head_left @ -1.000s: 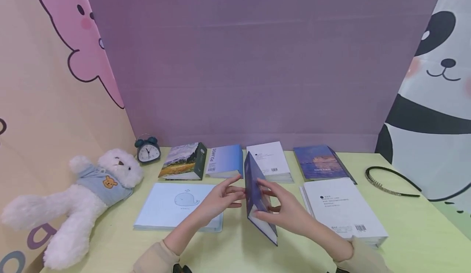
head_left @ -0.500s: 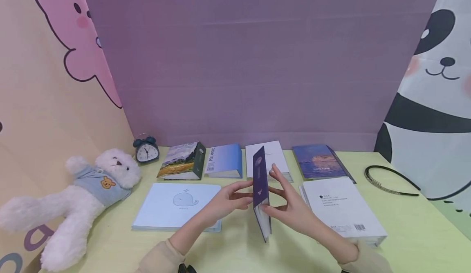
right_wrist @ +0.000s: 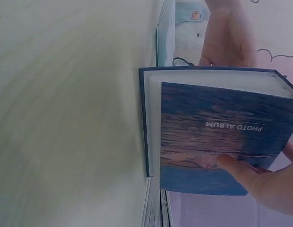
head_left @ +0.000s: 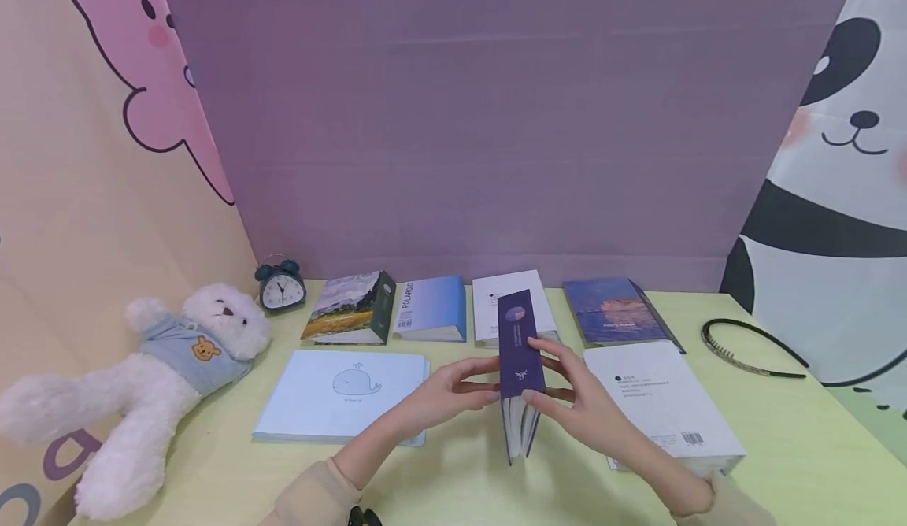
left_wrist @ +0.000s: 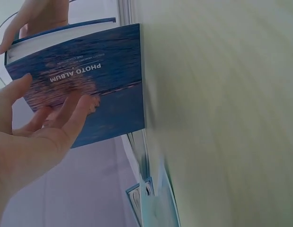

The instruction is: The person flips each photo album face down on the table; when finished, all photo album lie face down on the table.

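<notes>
A dark blue photo album [head_left: 517,353] stands on edge between my two hands, its purple-blue spine upward and its white pages partly fanned at the near end. My left hand [head_left: 449,392] touches the left cover with extended fingers; the left wrist view shows them lying against the seaside picture on the album [left_wrist: 120,75]. My right hand [head_left: 584,396] grips the other side, index finger and thumb at the spine's edge. On that cover of the album [right_wrist: 198,137] a thumb presses in the right wrist view. Whether the lower edge touches the table cannot be told.
Behind lie a landscape-covered book [head_left: 347,309], a blue Polaroid book [head_left: 435,309], a white book [head_left: 534,294] and a blue photo album [head_left: 605,313]. A whale-covered book [head_left: 312,392], white teddy [head_left: 170,376] and alarm clock [head_left: 283,290] sit left; a white book [head_left: 659,400] and headband [head_left: 744,361] right.
The photo album has turned so that its spine faces me, where a cover showed before. It has shifted slightly right. The right index finger has come down onto the spine's edge.
</notes>
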Demonstrator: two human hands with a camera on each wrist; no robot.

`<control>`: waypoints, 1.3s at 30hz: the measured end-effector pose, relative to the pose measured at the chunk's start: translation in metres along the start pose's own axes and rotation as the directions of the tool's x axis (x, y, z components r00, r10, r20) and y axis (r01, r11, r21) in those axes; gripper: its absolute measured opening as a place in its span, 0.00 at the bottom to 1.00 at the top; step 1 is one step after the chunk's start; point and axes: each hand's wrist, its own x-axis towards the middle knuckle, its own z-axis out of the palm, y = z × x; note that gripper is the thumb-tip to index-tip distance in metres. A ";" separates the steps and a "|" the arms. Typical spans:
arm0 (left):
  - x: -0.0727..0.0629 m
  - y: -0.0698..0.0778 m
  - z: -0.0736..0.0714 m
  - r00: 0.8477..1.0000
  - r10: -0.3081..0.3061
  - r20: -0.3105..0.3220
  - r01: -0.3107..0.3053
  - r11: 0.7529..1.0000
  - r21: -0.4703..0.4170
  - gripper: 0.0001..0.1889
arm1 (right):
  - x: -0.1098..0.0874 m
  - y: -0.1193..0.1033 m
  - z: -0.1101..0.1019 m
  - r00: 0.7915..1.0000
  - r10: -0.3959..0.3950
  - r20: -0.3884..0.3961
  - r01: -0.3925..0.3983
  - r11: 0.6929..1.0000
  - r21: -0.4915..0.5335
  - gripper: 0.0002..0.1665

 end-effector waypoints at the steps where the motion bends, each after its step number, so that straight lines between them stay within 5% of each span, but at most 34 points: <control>1: 0.001 -0.001 0.000 1.000 0.009 0.002 -0.009 1.000 0.005 0.25 | 0.000 0.000 -0.001 1.000 -0.001 -0.006 0.001 1.000 -0.001 0.35; 10: 0.007 -0.005 0.001 1.000 0.002 0.030 -0.004 0.997 0.077 0.27 | -0.005 -0.003 -0.007 1.000 0.021 -0.021 -0.020 0.999 0.028 0.23; 14: 0.011 -0.006 0.002 0.997 -0.011 0.078 0.003 0.994 0.110 0.27 | -0.005 -0.003 -0.010 0.990 0.116 -0.086 -0.114 0.993 0.019 0.19; 18: 0.012 -0.007 0.006 0.994 -0.054 0.095 0.036 0.984 0.174 0.26 | -0.006 0.000 -0.014 0.952 0.256 -0.168 -0.247 0.966 0.073 0.19; 22: 0.010 -0.008 0.005 0.986 -0.126 0.106 0.085 0.940 0.330 0.26 | -0.008 0.007 -0.020 0.914 0.367 -0.171 -0.354 0.930 0.101 0.24; 29: 0.007 -0.012 0.000 0.977 -0.195 0.087 0.127 0.859 0.496 0.24 | -0.014 0.018 -0.023 0.890 0.451 -0.074 -0.440 0.889 0.129 0.44; 33: 0.005 -0.013 -0.001 0.974 -0.214 0.073 0.157 0.874 0.460 0.22 | -0.016 0.022 -0.022 0.884 0.465 -0.048 -0.462 0.884 0.069 0.47; 39: -0.001 -0.013 -0.003 0.966 -0.254 0.035 0.213 0.871 0.443 0.25 | -0.018 0.028 -0.021 0.922 0.385 -0.041 -0.384 0.896 -0.223 0.47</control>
